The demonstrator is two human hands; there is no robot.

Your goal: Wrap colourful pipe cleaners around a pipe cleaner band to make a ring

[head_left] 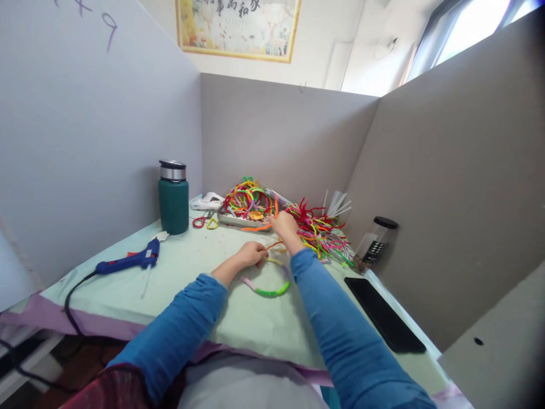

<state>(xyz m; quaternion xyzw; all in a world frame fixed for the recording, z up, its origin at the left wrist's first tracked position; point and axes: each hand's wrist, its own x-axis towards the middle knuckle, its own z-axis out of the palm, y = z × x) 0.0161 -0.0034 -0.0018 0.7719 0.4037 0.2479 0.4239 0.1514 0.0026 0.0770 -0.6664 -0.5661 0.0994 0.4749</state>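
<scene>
A multicoloured fuzzy band (pixel 272 293), bent into an open loop with pink, green, purple and yellow stretches, lies on the table in front of me. My left hand (pixel 254 253) is closed at its yellow end, fingertips pinched together. From those fingertips a thin orange strand runs right toward my right wrist. My right hand (pixel 286 224) is farther forward, at the tray's front right corner, with its fingers closed on an orange pipe cleaner (pixel 257 229). Part of that pipe cleaner sticks up above the fingers; the fingertips are partly hidden.
A metal tray (pixel 238 220) of colourful loops stands at the back, beside a pipe cleaner pile (pixel 321 230). At left are a green bottle (pixel 173 204) and a corded blue glue gun (pixel 128 261). A black phone (pixel 383 312) and clear jar (pixel 374 244) are at right. Partitions surround the table.
</scene>
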